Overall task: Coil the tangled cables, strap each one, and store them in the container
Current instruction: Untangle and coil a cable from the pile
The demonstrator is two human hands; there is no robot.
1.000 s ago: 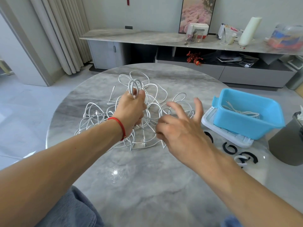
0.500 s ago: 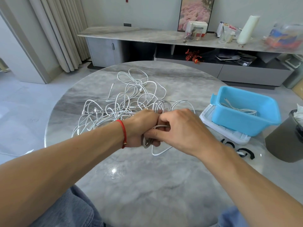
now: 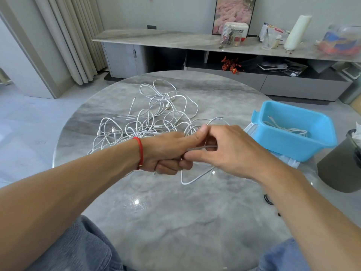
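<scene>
1. I see a round marble table (image 3: 156,222), its near half bare out to the rim.
2. The cables (image 3: 156,118) lie tangled mid-table, well back from the edge.
3. My left hand (image 3: 166,151) grips one cable; my right hand (image 3: 230,151) pinches the same strand.
4. The blue bin (image 3: 297,147) near the right edge holds a coiled cable (image 3: 289,130).
</scene>
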